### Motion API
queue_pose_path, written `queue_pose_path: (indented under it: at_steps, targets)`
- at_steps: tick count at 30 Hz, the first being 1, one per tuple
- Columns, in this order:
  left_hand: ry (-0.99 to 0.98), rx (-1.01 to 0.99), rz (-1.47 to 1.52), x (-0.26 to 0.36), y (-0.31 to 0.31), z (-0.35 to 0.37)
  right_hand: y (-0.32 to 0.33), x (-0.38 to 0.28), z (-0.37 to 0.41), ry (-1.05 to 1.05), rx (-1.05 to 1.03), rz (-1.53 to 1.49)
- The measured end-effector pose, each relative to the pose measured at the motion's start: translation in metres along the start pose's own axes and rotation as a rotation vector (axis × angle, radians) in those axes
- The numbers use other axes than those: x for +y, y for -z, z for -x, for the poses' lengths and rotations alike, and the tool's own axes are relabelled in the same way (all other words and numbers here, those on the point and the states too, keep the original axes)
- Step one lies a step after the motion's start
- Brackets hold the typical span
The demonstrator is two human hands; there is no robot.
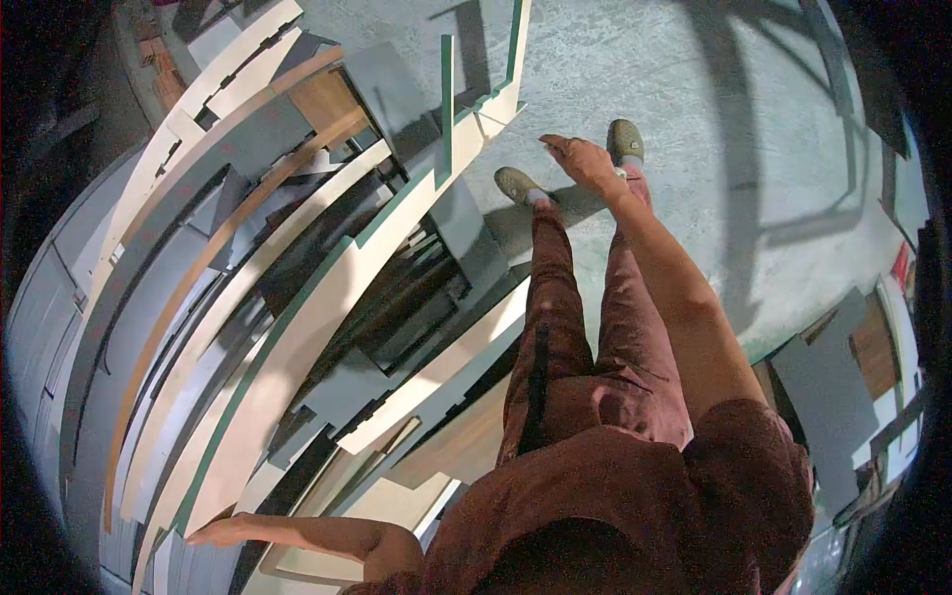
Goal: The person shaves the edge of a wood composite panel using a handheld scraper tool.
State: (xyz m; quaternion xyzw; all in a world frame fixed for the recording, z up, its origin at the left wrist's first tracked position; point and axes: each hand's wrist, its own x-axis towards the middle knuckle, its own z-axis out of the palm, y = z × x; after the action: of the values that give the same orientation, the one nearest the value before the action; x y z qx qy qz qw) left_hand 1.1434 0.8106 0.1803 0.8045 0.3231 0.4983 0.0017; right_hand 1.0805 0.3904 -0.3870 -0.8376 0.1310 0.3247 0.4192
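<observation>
My left hand (216, 531) is at the near lower end of a long cream board (297, 342) with a green edge, its fingers closed on that end. The board runs up and away to the right, where upright strips stand out at its notched far end. My right hand (585, 164) is out over the floor, just right of that far end and apart from it. Its fingers are bent and pressed together; whatever they may hold is too small to make out.
Many long boards and panels lean in a stack on the left, including a brown strip (198, 268) and a notched cream strip (436, 372). Grey panels (823, 387) and scraps stand at the right. My shoes (625, 142) are on the concrete floor (635, 59).
</observation>
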Motion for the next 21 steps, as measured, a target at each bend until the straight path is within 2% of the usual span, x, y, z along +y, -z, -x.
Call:
queue_pose_path:
  at_steps: [2,6,9,11,14,17,21]
  targets:
    - [0.033,0.008,-0.064,-0.009,0.003,-0.011,0.002,-0.002,-0.004,-0.080,-0.012,0.180]
    - [0.058,0.037,-0.059,-0.011,0.006,-0.012,0.000,0.002,-0.003,-0.063,0.050,0.265]
    - [0.082,-0.004,-0.090,-0.020,0.011,-0.019,-0.006,0.007,-0.006,-0.008,0.159,0.362]
    - [0.060,0.001,-0.154,-0.028,0.012,-0.027,-0.010,0.004,-0.009,-0.048,0.335,0.432]
    - [0.094,0.020,-0.132,-0.027,0.014,-0.023,-0.012,0.008,-0.016,-0.124,0.265,0.334]
    - [0.010,-0.031,-0.136,-0.035,0.016,-0.026,-0.009,0.007,-0.018,-0.027,0.189,0.258]
    - [0.030,-0.016,-0.145,-0.026,0.013,-0.018,-0.002,0.006,-0.023,-0.073,0.066,0.189]
